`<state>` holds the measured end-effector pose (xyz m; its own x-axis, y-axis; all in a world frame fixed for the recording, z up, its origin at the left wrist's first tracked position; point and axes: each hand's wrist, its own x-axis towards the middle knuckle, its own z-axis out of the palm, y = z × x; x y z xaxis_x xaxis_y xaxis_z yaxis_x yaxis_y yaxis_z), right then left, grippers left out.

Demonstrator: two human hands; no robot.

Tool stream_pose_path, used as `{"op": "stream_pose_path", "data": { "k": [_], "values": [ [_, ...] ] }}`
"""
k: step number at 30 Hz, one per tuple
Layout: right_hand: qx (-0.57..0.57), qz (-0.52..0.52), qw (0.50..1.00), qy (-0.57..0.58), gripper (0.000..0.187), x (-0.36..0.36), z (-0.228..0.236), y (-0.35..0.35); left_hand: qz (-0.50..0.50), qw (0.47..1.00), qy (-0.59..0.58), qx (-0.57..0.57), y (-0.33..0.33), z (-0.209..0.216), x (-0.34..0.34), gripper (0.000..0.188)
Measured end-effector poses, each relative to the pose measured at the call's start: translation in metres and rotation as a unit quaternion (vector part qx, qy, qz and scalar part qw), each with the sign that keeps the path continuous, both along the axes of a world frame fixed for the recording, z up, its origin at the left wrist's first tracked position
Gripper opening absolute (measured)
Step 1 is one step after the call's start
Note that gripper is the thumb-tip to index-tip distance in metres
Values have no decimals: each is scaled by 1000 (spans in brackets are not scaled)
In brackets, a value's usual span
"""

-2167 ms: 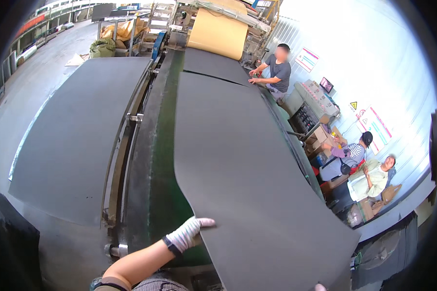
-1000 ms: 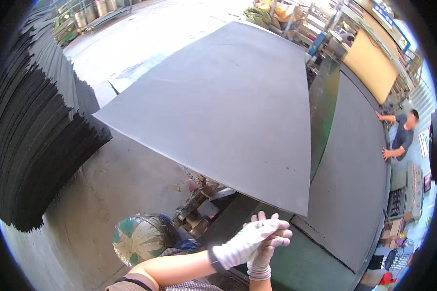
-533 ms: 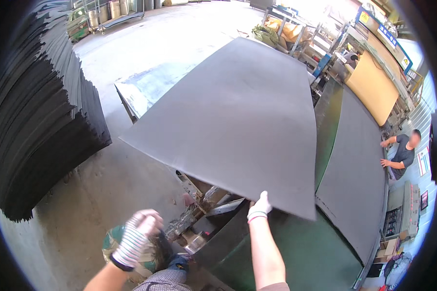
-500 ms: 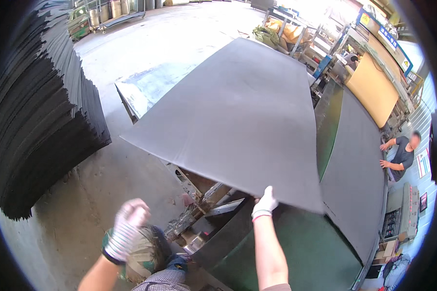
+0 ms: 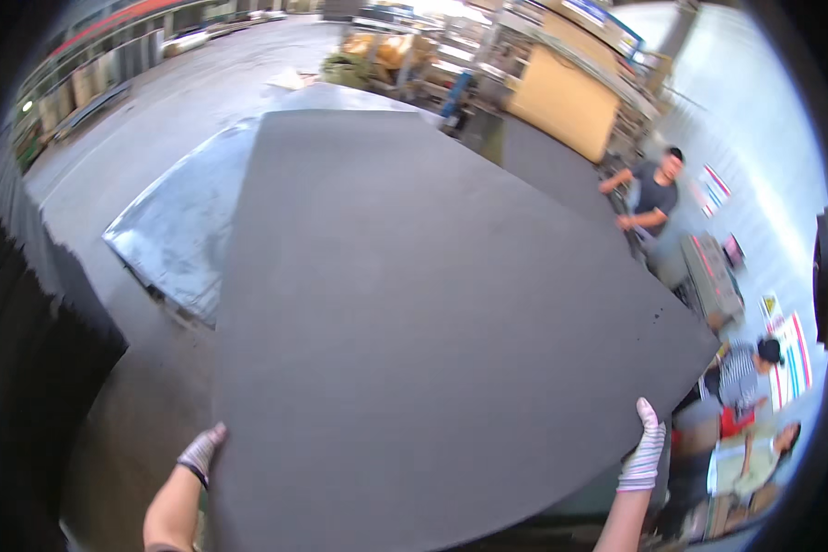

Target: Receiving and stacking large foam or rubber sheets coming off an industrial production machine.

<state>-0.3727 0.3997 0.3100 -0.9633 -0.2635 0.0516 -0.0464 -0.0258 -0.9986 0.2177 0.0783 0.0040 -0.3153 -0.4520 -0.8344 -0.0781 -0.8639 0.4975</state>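
A large dark grey sheet (image 5: 414, 304) spreads across the middle of the view, its near end close to my body. My left hand (image 5: 202, 451), in a striped white glove, grips the sheet's left edge, with most of its fingers hidden. On the near right edge, my right hand (image 5: 647, 451) holds the same sheet with the thumb up against it and the other fingers out of sight beneath. Several small dark specks mark the sheet near its right corner.
A tall stack of dark sheets (image 5: 41, 359) stands at the left. Beyond my sheet's left edge lies a shiny, pale flat surface (image 5: 179, 221). Machinery with a tan panel (image 5: 566, 101) is at the back. A co-worker (image 5: 653, 195) stands at the far right, with two more people nearer.
My left hand, free before, now holds the left edge. My right hand has moved right along with the sheet, which has come nearer and covers more of the view. The view has swung right.
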Motion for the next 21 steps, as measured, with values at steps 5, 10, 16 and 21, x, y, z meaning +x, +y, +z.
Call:
{"op": "stream_pose_path", "data": {
  "k": [5, 10, 16, 21],
  "values": [
    [40, -106, 994, 9, 52, 29, -14, 157, -125, 984, -122, -8, 37, -18, -28, 71],
    [-88, -148, 975, -139, 56, 88, -38, 269, -122, 991, -27, -48, 53, 20, -62, 49],
    [-17, -114, 935, -336, 56, 263, -63, 253, -225, 959, 67, -158, 161, 129, -180, 51],
    [-100, -205, 960, -161, 47, 269, -13, 330, -278, 925, 259, -6, 260, 194, -209, 43]
  ]
}}
